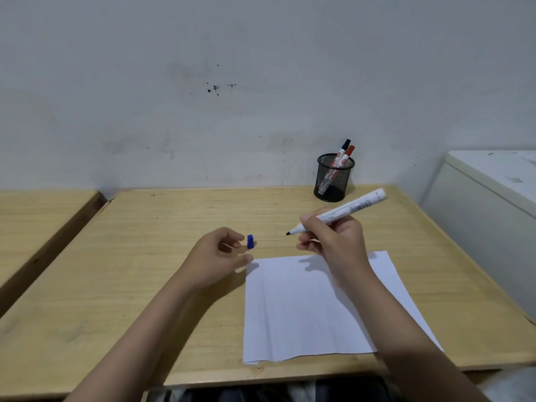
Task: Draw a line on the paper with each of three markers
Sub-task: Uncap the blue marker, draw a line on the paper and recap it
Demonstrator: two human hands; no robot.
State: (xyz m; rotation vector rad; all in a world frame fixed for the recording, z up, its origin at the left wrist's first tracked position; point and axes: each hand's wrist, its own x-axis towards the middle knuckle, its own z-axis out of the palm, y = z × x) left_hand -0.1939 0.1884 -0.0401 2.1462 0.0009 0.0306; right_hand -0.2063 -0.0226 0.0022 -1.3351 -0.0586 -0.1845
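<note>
A white sheet of paper lies on the wooden table, right of centre, with no lines visible on it. My right hand holds an uncapped white marker above the paper's far edge, its dark tip pointing left. The marker's blue cap stands on the table just off the fingertips of my left hand, whose fingers are loosely curled and apart. A black mesh pen cup at the back holds a black-capped marker and a red-capped marker.
A wall rises right behind the table. A second wooden table stands to the left across a narrow gap. A white cabinet stands at the right, close to the table's edge.
</note>
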